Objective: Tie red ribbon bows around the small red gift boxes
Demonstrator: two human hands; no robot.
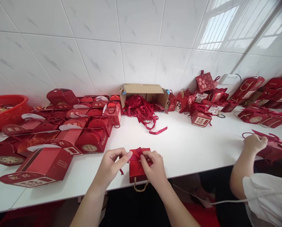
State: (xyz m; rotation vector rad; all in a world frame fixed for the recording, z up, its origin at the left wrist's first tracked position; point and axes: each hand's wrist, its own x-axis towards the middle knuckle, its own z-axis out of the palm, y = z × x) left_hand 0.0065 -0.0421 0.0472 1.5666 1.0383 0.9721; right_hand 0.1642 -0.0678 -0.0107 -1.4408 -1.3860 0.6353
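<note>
A small red gift box (136, 170) with a tan rope handle sits at the near edge of the white table (183, 148). A red ribbon (137, 153) lies across its top. My left hand (111, 165) pinches one end of that ribbon with thumb and forefinger. My right hand (155, 168) is closed on the other part of the ribbon, resting against the box's right side.
Several open red boxes (67, 129) crowd the left. A cardboard carton (144, 93) spilling red ribbons (143, 112) stands at the back wall. Finished boxes (202, 97) pile at the back right. A red basin (7, 112) is far left. Another person's hand (254, 143) works on a box at right.
</note>
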